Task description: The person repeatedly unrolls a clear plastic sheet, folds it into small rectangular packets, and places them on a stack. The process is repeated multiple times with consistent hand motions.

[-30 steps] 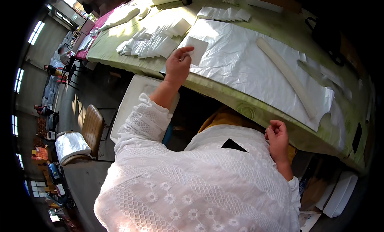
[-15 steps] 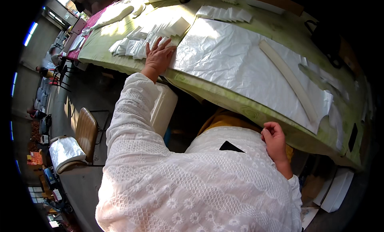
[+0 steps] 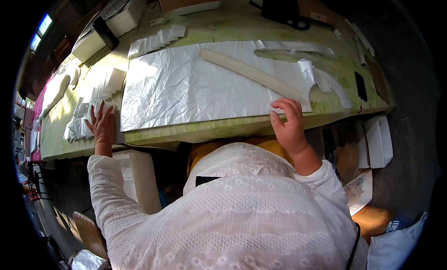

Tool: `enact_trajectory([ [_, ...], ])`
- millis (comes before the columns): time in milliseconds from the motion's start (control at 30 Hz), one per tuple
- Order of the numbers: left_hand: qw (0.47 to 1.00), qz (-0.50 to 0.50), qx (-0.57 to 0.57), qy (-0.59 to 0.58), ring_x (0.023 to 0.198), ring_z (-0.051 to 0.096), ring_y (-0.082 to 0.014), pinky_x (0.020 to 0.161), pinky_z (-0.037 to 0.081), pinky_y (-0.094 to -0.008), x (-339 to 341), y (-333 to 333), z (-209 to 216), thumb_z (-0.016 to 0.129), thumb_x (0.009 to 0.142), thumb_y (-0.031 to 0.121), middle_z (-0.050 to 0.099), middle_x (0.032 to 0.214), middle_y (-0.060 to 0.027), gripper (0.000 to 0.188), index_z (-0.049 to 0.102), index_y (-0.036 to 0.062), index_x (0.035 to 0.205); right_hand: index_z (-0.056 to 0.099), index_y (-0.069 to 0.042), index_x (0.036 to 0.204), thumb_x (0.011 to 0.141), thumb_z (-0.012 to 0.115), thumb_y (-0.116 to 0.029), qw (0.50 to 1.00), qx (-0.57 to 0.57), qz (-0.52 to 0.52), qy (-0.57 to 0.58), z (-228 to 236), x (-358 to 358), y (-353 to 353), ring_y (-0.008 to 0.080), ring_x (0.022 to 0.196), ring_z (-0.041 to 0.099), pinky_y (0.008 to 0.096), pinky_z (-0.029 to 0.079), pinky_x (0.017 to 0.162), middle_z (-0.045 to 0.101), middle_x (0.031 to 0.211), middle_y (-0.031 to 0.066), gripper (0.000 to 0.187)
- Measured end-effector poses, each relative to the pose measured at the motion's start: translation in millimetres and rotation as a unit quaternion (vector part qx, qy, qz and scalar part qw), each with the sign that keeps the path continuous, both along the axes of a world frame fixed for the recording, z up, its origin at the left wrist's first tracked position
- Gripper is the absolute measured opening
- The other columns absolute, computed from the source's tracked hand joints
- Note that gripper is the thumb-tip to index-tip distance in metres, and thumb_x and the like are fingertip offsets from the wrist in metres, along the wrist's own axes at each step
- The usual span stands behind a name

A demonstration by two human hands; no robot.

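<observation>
Left hand point(image 3: 103, 126): rests back uppermost, fingers spread, on a pile of folded white pieces point(image 3: 111, 81). Right hand point(image 3: 289, 124): fingers bent, at the near edge of a creased white sheet point(image 3: 167, 90); contact unclear. Cream strip point(image 3: 251, 74), one, long: lies slantwise on the sheet. Fanned white row point(image 3: 158, 39): just beyond the sheet. Black oblong point(image 3: 360, 86), one: lies near the sheet's right end. Black bag point(image 3: 279, 9) and black cylinder point(image 3: 105, 33): stand farther back. Surface point(image 3: 219, 30): wears a green patterned cloth.
</observation>
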State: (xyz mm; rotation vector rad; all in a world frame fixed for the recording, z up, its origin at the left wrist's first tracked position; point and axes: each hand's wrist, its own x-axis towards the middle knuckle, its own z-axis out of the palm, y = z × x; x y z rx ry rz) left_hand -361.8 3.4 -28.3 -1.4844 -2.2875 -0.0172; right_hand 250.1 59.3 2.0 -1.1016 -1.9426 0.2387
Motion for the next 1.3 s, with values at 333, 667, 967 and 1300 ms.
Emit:
enact_trajectory([
  [333,0.998,-0.03,0.043,0.032,0.158,0.02,-0.027,0.119,0.003,-0.0714,0.1,1.3,-27.4,0.06,0.103,0.035,0.04,0.163,0.0157,0.033,0.064,0.0404,0.135,0.06,-0.015,0.136,0.084,0.07,-0.021,0.962,-0.158,-0.052,-0.219,16.7,41.5,52.4,0.0382,0.101,0.066,0.0472,0.055,0.088,0.067,0.106,0.0156,0.054],
  [667,0.97,-0.22,0.092,-0.041,0.158,0.019,-0.0301,0.122,0.008,-0.0651,140.1,73.6,33.6,0.06,0.104,0.03,0.04,0.164,0.0047,0.034,0.064,0.0294,0.137,0.049,-0.005,0.143,0.09,0.075,-0.03,0.964,-0.263,0.014,-0.027,8.6,28.3,3.1,0.0404,0.093,0.067,0.0456,0.058,0.084,0.057,0.124,0.0209,0.064],
  [967,0.84,-0.431,0.003,-0.329,0.15,0.038,-0.0338,0.122,0.022,-0.0556,335.0,99.6,15.8,0.067,0.097,0.022,0.054,0.152,-0.0065,0.034,0.067,0.0151,0.13,0.059,-0.005,0.134,0.087,0.072,-0.033,0.927,-0.091,-0.325,-0.161,-35.5,189.3,134.1,0.0395,0.125,0.053,0.0501,0.043,0.108,0.061,0.131,0.0173,0.057],
  [1300,0.891,-0.366,-0.039,-0.264,0.146,0.043,-0.0319,0.121,0.023,-0.0593,356.1,96.4,9.5,0.074,0.09,0.031,0.059,0.146,-0.0037,0.038,0.07,0.0168,0.125,0.069,-0.011,0.124,0.086,0.068,-0.052,0.879,-0.251,-0.333,-0.232,-17.0,202.9,177.6,0.0358,0.121,0.06,0.05,0.047,0.102,0.068,0.125,0.0141,0.055],
])
